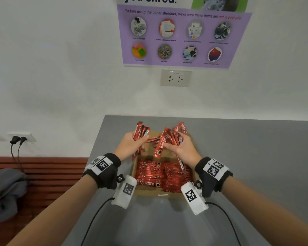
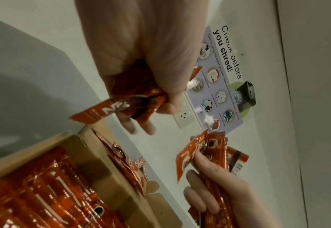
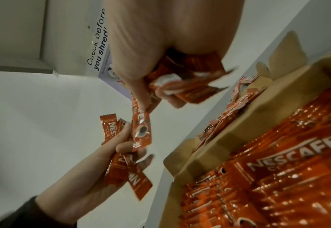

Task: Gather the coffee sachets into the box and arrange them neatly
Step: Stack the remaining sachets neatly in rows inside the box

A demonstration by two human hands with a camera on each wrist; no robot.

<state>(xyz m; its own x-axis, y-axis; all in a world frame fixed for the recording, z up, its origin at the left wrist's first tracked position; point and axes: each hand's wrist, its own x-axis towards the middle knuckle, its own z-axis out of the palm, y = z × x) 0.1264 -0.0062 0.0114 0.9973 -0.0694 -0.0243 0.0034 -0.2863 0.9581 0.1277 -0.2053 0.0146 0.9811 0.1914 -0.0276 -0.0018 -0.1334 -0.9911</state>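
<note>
Wrist bands: nearest to my head view are the black wrist bands (image 1: 105,172) with white marker tags, one on each forearm, and cables trailing back over the grey counter (image 1: 247,157).
Left hand: my left hand (image 1: 130,145) hovers above the far left part of the box, fingers curled round a small bunch of red sachets (image 1: 140,132) whose ends fan up and away from me.
Right hand: my right hand (image 1: 182,148) is above the far right part of the box, fingers clamped on a bigger, messier bunch (image 1: 174,135); in the right wrist view I see one sachet (image 3: 141,131) pinched at its end by finger and thumb and hanging down beside the left hand's bunch.
Box: the open cardboard box (image 1: 160,193) sits on the counter just in front of me, between my forearms.
Sachets in box: the near half holds two side-by-side rows of stacked sachets (image 1: 149,174), lying flat and fairly even; a few loose ones (image 2: 125,160) lean against the far wall of the box, untidy.
Wall: a purple shredder poster (image 1: 181,36) hangs over a white socket (image 1: 175,78).
Left of counter: a grey bag (image 1: 5,190) lies on a slatted wooden bench (image 1: 52,173).
</note>
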